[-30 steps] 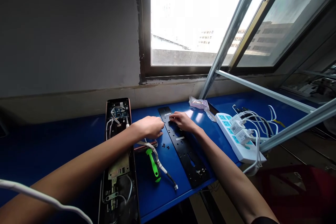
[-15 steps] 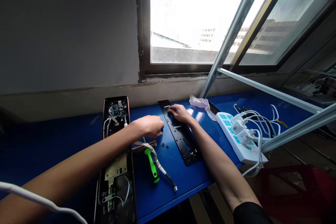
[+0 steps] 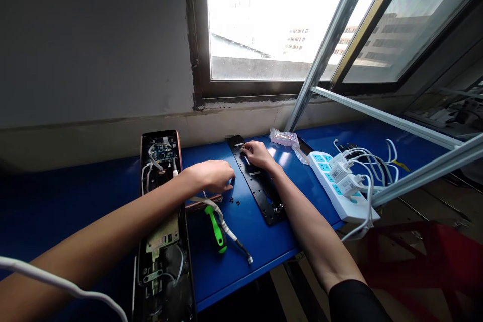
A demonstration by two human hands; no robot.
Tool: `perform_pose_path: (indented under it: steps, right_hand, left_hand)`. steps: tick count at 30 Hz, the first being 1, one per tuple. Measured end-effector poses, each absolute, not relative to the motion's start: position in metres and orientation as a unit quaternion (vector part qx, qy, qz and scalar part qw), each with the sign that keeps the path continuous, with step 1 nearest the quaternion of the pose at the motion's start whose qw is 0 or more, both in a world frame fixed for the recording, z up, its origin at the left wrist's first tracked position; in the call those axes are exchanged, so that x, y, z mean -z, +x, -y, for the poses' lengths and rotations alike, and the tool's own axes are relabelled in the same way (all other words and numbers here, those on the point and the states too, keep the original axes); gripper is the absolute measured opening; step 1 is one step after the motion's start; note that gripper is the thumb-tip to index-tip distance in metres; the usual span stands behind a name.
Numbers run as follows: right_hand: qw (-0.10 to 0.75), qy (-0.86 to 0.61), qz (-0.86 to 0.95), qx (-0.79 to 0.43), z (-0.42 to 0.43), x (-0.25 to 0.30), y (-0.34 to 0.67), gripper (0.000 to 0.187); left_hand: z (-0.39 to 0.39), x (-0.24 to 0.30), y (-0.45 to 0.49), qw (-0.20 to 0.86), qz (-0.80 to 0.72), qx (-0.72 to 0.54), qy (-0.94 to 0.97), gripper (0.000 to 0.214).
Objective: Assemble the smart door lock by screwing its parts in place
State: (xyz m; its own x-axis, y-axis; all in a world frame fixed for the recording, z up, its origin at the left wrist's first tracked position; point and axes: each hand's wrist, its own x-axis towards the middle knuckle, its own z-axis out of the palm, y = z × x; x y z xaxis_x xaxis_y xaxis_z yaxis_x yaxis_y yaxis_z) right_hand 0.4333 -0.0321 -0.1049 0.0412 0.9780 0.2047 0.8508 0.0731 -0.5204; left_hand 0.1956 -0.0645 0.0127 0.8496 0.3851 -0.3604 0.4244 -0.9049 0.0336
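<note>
My right hand [image 3: 257, 154] rests on the far end of a long black metal plate [image 3: 264, 192] with holes, fingers curled and pressing on it. My left hand [image 3: 211, 175] hovers palm down just left of the plate, fingers bent, above several tiny black screws [image 3: 236, 202] on the blue bench [image 3: 260, 246]. I cannot see anything held in it. A green-handled screwdriver [image 3: 216, 228] and a grey cable [image 3: 226, 229] with a white plug lie below the left hand. An opened electronic lock body [image 3: 162, 211] with circuit board and wires lies to the left.
A white power strip [image 3: 341, 194] with white chargers and cables sits at the right. A small plastic bag [image 3: 286, 138] lies by the wall. Aluminium window frame bars [image 3: 381, 121] slant over the right side. The bench's front edge is close. A white cord [image 3: 56, 282] crosses my left arm.
The black plate has been pushed away from the bench's front edge towards the wall, my right hand moving with it. My left hand stayed near the screws, lowering slightly.
</note>
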Motion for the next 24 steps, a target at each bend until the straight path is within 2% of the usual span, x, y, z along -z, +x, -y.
perform_pose_path:
  steps: [7, 13, 17, 20, 24]
  right_hand:
    - [0.289, -0.664, 0.677, -0.133, 0.05, 0.075, 0.431, 0.036]
    - [0.334, -0.619, 0.699, -0.128, 0.074, 0.029, 0.404, 0.027]
    - [0.373, -0.586, 0.708, -0.127, 0.085, 0.006, 0.377, 0.017]
    - [0.399, -0.575, 0.705, -0.116, 0.092, -0.005, 0.361, 0.014]
    - [0.416, -0.564, 0.704, -0.115, 0.105, -0.014, 0.345, 0.015]
  left_hand:
    - [0.063, -0.02, 0.188, 0.081, -0.213, 0.149, 0.962, 0.021]
    - [0.064, -0.03, 0.169, 0.118, -0.153, 0.101, 0.976, 0.032]
    - [0.062, -0.03, 0.165, 0.061, -0.17, 0.02, 0.983, 0.021]
    - [0.059, -0.034, 0.16, 0.007, -0.216, -0.006, 0.976, 0.022]
    - [0.062, -0.05, 0.139, 0.035, -0.204, -0.025, 0.978, 0.027]
